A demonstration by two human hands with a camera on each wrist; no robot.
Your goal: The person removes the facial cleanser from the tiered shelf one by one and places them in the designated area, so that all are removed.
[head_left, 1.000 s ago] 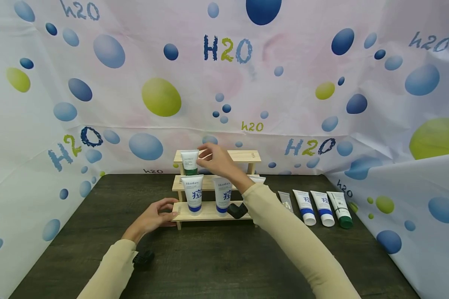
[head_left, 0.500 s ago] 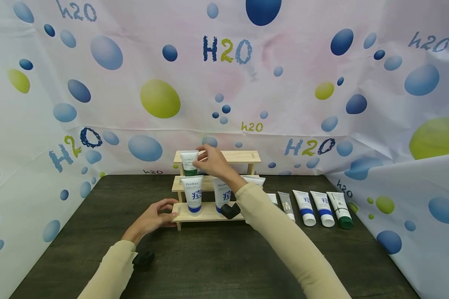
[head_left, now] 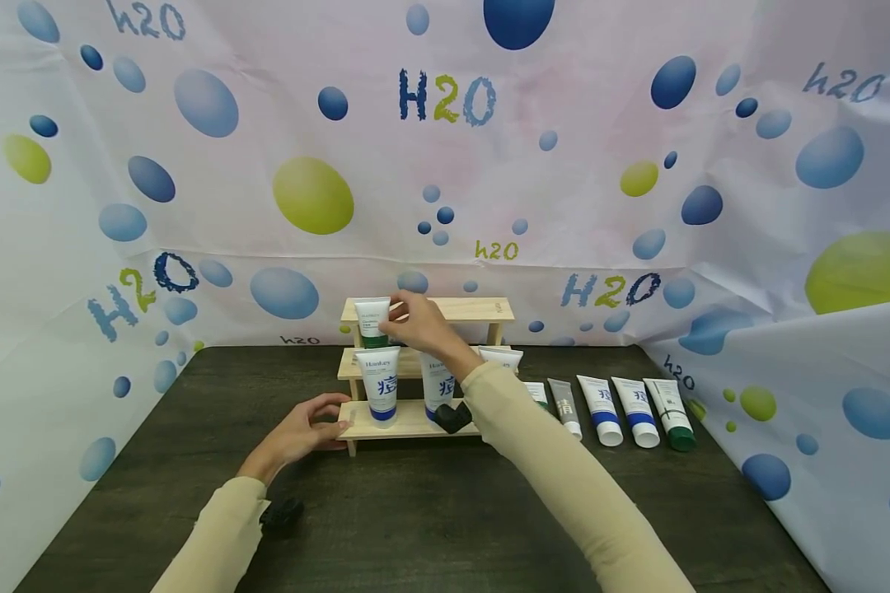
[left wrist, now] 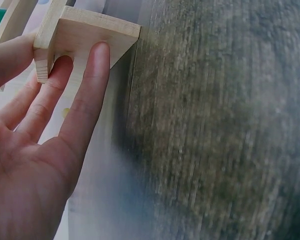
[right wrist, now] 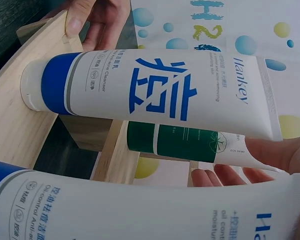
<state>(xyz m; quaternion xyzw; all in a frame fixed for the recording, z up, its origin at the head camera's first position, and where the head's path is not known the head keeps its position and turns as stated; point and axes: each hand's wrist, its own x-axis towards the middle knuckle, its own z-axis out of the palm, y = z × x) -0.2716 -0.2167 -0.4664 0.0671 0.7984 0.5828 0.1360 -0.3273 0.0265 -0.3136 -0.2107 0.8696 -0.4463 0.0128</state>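
2 sleeved arms outstretched, left hand lower, right hand higher, its fingers bent

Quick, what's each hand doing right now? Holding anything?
Left hand: holding the end of the wooden rack.
Right hand: pinching the green-and-white tube.

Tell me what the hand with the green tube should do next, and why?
I think the right hand should ease the green tube straight down onto the middle step of the shelf. It holds the tube upright, cap at the bottom, but I can't tell whether it's touching. The left hand grips the shelf's end, which should help.
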